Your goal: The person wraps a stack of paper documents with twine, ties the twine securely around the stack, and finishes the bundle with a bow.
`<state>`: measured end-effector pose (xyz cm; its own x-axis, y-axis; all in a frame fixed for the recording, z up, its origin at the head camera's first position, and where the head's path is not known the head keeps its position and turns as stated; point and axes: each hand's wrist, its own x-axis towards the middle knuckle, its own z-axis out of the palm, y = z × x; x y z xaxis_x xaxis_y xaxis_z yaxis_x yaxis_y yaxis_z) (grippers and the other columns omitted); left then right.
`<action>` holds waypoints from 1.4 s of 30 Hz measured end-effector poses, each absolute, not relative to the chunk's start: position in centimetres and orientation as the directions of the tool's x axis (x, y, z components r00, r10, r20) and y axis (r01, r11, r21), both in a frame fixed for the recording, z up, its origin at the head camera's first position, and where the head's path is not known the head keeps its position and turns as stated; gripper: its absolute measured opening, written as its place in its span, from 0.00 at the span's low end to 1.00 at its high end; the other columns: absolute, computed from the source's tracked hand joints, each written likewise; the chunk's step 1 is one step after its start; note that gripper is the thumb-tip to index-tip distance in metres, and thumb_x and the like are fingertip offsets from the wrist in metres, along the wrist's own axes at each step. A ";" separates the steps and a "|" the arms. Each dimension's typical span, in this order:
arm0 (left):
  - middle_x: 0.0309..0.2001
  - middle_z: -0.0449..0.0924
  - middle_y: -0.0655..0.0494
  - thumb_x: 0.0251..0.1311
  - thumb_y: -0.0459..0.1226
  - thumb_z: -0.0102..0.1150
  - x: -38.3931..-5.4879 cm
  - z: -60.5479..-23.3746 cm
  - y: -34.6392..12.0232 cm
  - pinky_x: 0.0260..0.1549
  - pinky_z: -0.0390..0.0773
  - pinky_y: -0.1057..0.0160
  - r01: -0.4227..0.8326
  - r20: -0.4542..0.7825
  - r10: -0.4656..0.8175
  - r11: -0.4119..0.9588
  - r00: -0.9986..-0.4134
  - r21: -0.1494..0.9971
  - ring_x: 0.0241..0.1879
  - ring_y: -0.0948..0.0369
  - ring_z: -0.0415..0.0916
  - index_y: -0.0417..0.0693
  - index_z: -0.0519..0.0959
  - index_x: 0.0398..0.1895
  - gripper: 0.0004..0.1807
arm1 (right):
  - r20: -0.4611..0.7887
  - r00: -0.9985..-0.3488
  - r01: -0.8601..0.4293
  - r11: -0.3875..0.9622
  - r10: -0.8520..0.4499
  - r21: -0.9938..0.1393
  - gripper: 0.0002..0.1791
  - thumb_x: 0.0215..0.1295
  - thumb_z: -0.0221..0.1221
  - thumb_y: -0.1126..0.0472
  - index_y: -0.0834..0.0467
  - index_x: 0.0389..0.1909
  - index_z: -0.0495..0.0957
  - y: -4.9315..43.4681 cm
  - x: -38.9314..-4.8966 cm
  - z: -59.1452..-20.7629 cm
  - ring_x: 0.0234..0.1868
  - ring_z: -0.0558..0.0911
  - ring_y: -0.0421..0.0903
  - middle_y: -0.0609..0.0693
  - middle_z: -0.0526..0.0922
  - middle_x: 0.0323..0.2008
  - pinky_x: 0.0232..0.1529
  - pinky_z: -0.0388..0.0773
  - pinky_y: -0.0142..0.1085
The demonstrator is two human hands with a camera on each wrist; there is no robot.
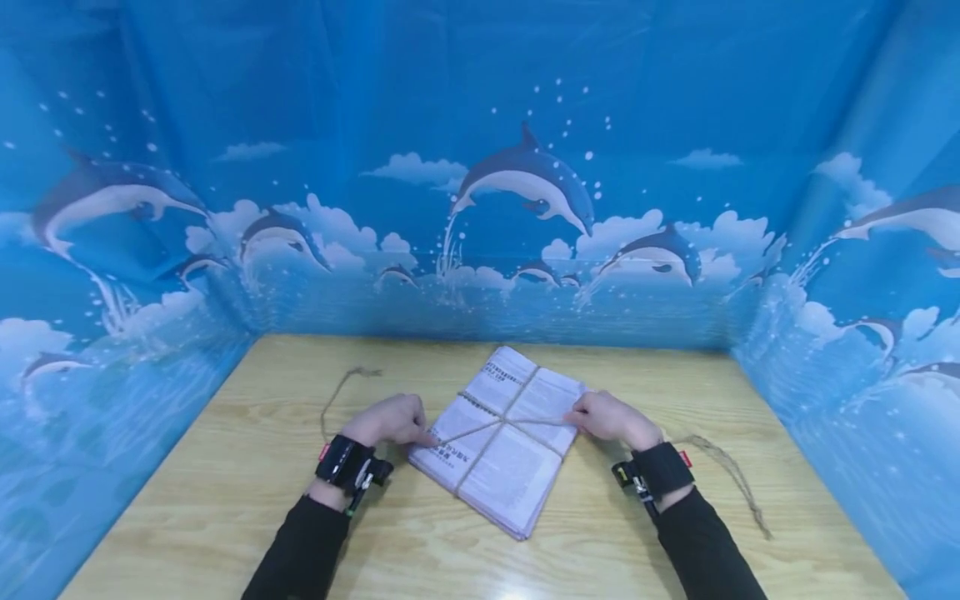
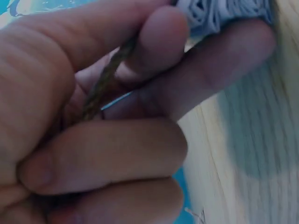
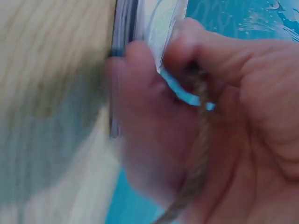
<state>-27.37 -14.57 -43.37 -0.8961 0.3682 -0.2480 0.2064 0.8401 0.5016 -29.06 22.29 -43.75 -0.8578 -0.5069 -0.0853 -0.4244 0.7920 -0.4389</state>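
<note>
A stack of folded newspapers (image 1: 517, 479) lies at an angle on the table, with brown twine (image 1: 480, 462) running crosswise over it. The strands meet near the middle of the top sheet. At the stack's left corner my left hand (image 1: 392, 419) pinches one twine end, its lower fingers curled round the cord (image 2: 105, 81) in the left wrist view. My right hand (image 1: 611, 419) grips the other end by the right edge; in the right wrist view the rope (image 3: 200, 154) passes across the palm. Between the hands the twine looks taut.
Loose twine tails trail on the wooden table (image 1: 247, 500): one left tail (image 1: 337, 392) behind the left hand, one frayed right tail (image 1: 731, 467) beyond the right wrist. A blue dolphin-printed curtain (image 1: 360, 208) encloses the back and both sides.
</note>
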 end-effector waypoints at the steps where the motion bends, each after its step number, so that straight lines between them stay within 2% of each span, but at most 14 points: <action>1: 0.08 0.62 0.64 0.57 0.44 0.69 -27.4 -43.4 -14.6 0.14 0.56 0.70 0.195 -0.261 0.372 0.832 -0.891 0.519 0.11 0.67 0.56 0.53 0.69 0.06 0.25 | -0.097 -0.861 -0.415 0.801 -0.499 -0.432 0.21 0.72 0.55 0.57 0.59 0.16 0.75 22.4 -29.1 -43.9 0.14 0.64 0.36 0.39 0.65 0.12 0.20 0.62 0.30; 8: 0.14 0.65 0.62 0.63 0.43 0.62 -28.1 -43.7 -14.5 0.18 0.62 0.67 0.227 -0.200 0.361 0.844 -0.911 0.486 0.15 0.65 0.61 0.46 0.81 0.16 0.18 | -0.154 -0.876 -0.354 0.826 -0.457 -0.440 0.15 0.66 0.59 0.60 0.56 0.19 0.81 23.0 -29.3 -43.7 0.15 0.63 0.37 0.39 0.65 0.13 0.20 0.61 0.32; 10: 0.22 0.78 0.59 0.64 0.41 0.61 -28.2 -43.8 -14.5 0.26 0.73 0.63 0.262 -0.172 0.380 0.841 -0.909 0.473 0.23 0.62 0.73 0.47 0.85 0.25 0.12 | -0.181 -0.875 -0.333 0.830 -0.449 -0.448 0.14 0.65 0.59 0.60 0.56 0.20 0.82 22.9 -29.3 -43.6 0.15 0.62 0.37 0.39 0.63 0.13 0.20 0.60 0.31; 12: 0.36 0.85 0.55 0.65 0.39 0.60 -28.4 -44.0 -14.5 0.40 0.79 0.55 0.290 -0.156 0.405 0.830 -0.901 0.477 0.37 0.57 0.81 0.49 0.87 0.36 0.07 | -0.200 -0.874 -0.321 0.836 -0.443 -0.446 0.13 0.64 0.59 0.60 0.56 0.19 0.81 22.8 -29.2 -43.5 0.16 0.61 0.37 0.39 0.62 0.13 0.19 0.59 0.31; 15: 0.51 0.85 0.51 0.64 0.37 0.59 -28.5 -44.1 -14.7 0.55 0.75 0.49 0.303 -0.157 0.429 0.812 -0.890 0.498 0.53 0.51 0.79 0.50 0.86 0.47 0.11 | -0.193 -0.881 -0.320 0.845 -0.432 -0.429 0.12 0.64 0.59 0.60 0.57 0.21 0.81 22.3 -29.1 -43.5 0.18 0.65 0.38 0.40 0.67 0.15 0.21 0.63 0.32; 17: 0.50 0.85 0.51 0.64 0.36 0.60 -28.5 -44.1 -14.9 0.53 0.76 0.50 0.303 -0.174 0.442 0.805 -0.880 0.509 0.51 0.52 0.80 0.51 0.86 0.45 0.10 | -0.177 -0.884 -0.331 0.846 -0.433 -0.418 0.09 0.65 0.59 0.60 0.58 0.28 0.83 22.1 -29.0 -43.5 0.24 0.73 0.42 0.44 0.77 0.21 0.26 0.70 0.36; 19: 0.47 0.86 0.52 0.62 0.35 0.61 -28.5 -44.1 -15.1 0.49 0.77 0.52 0.300 -0.191 0.450 0.801 -0.872 0.518 0.46 0.55 0.80 0.52 0.87 0.41 0.08 | -0.165 -0.884 -0.339 0.844 -0.437 -0.416 0.09 0.67 0.58 0.59 0.59 0.40 0.84 21.9 -29.0 -43.7 0.36 0.82 0.49 0.52 0.85 0.34 0.39 0.78 0.43; 22: 0.47 0.84 0.53 0.62 0.36 0.61 -28.5 -44.2 -15.3 0.45 0.76 0.54 0.293 -0.203 0.446 0.806 -0.872 0.515 0.41 0.59 0.77 0.54 0.86 0.40 0.06 | -0.177 -0.878 -0.340 0.840 -0.445 -0.424 0.18 0.71 0.55 0.58 0.60 0.58 0.78 21.6 -29.2 -44.1 0.55 0.80 0.60 0.61 0.82 0.54 0.56 0.74 0.53; 24: 0.49 0.83 0.53 0.63 0.37 0.61 -28.5 -44.3 -15.2 0.43 0.74 0.56 0.275 -0.206 0.431 0.808 -0.878 0.521 0.38 0.60 0.75 0.55 0.84 0.41 0.06 | -0.193 -0.875 -0.327 0.835 -0.444 -0.443 0.22 0.73 0.52 0.57 0.60 0.65 0.72 21.5 -29.3 -44.3 0.62 0.74 0.63 0.64 0.77 0.61 0.62 0.69 0.57; 28: 0.44 0.81 0.52 0.63 0.39 0.61 -28.7 -44.5 -15.0 0.34 0.73 0.57 0.220 -0.208 0.384 0.809 -0.900 0.545 0.32 0.58 0.74 0.52 0.81 0.43 0.07 | -0.219 -0.871 -0.307 0.834 -0.441 -0.458 0.25 0.75 0.50 0.59 0.58 0.70 0.66 21.5 -29.7 -44.7 0.67 0.69 0.65 0.64 0.71 0.66 0.65 0.64 0.59; 31: 0.50 0.81 0.47 0.64 0.40 0.61 -28.8 -44.5 -14.8 0.42 0.77 0.50 0.195 -0.197 0.349 0.819 -0.916 0.540 0.42 0.52 0.79 0.49 0.80 0.52 0.15 | -0.227 -0.870 -0.299 0.836 -0.437 -0.461 0.26 0.75 0.48 0.61 0.54 0.72 0.64 21.6 -30.0 -45.1 0.68 0.67 0.65 0.63 0.69 0.68 0.66 0.62 0.59; 35: 0.65 0.73 0.44 0.67 0.40 0.57 -29.2 -44.5 -15.0 0.51 0.75 0.48 0.184 -0.202 0.340 0.820 -0.918 0.543 0.54 0.51 0.76 0.48 0.73 0.65 0.24 | -0.223 -0.874 -0.289 0.829 -0.433 -0.479 0.26 0.75 0.48 0.61 0.52 0.72 0.63 21.6 -30.4 -45.5 0.69 0.67 0.63 0.62 0.68 0.68 0.66 0.62 0.58; 38: 0.66 0.71 0.44 0.68 0.40 0.55 -29.5 -44.7 -15.6 0.53 0.74 0.48 0.192 -0.213 0.362 0.807 -0.907 0.558 0.57 0.49 0.74 0.49 0.72 0.66 0.23 | -0.163 -0.874 -0.337 0.813 -0.457 -0.474 0.24 0.74 0.49 0.61 0.55 0.70 0.66 21.5 -30.7 -45.6 0.67 0.70 0.63 0.62 0.71 0.66 0.65 0.65 0.57; 42: 0.66 0.72 0.47 0.69 0.39 0.54 -29.7 -44.9 -16.2 0.65 0.64 0.42 0.204 -0.202 0.375 0.799 -0.905 0.565 0.68 0.45 0.65 0.52 0.73 0.66 0.22 | -0.068 -0.874 -0.409 0.805 -0.481 -0.429 0.22 0.72 0.52 0.62 0.59 0.66 0.71 21.3 -31.0 -45.8 0.62 0.75 0.63 0.62 0.76 0.61 0.62 0.69 0.56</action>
<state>-29.68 -16.20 -44.87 -0.9049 0.3746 -0.2022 0.2045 0.7991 0.5653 -31.04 21.33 -45.78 -0.8742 -0.4807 -0.0682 -0.4093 0.8052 -0.4291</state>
